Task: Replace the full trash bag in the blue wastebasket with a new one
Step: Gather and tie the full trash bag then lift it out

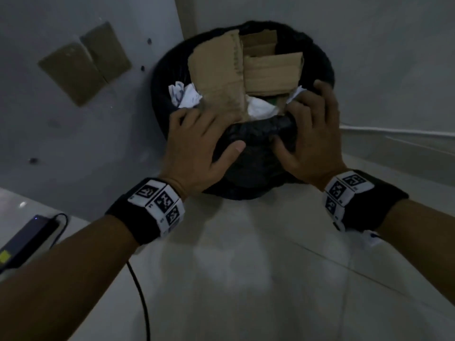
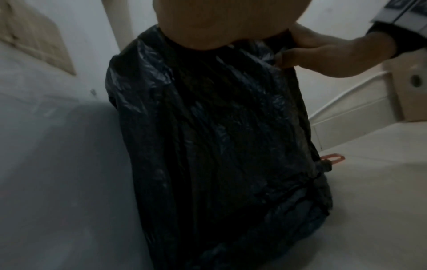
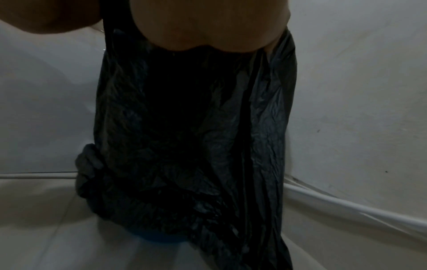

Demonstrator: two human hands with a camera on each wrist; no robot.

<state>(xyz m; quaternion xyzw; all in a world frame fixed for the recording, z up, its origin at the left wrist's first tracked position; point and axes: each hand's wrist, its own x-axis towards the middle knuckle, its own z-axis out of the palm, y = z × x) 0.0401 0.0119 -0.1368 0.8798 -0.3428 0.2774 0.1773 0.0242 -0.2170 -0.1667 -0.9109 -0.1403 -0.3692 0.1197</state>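
The blue wastebasket [image 3: 159, 237] stands in a wall corner, and only a strip of it shows below the black trash bag [image 1: 256, 153] draped over it. Cardboard pieces [image 1: 221, 70] and crumpled white paper [image 1: 184, 94] fill the bag to the top. My left hand [image 1: 204, 136] is on the near rim, fingers hooked over the edge into the bag and thumb lying on the outside. My right hand [image 1: 307, 134] grips the bunched near rim between thumb and curled fingers. The left wrist view shows the right hand [image 2: 307, 53] pinching the plastic. A red drawstring loop [image 2: 332, 158] hangs low on the bag.
Walls close in behind and left of the bin. Brown patches [image 1: 83, 62] are stuck on the left wall. A black power adapter [image 1: 27, 239] and its cable [image 1: 140, 291] lie at the lower left. A white conduit [image 1: 394, 130] runs along the right wall. Pale floor tiles [image 1: 270, 267] lie in front.
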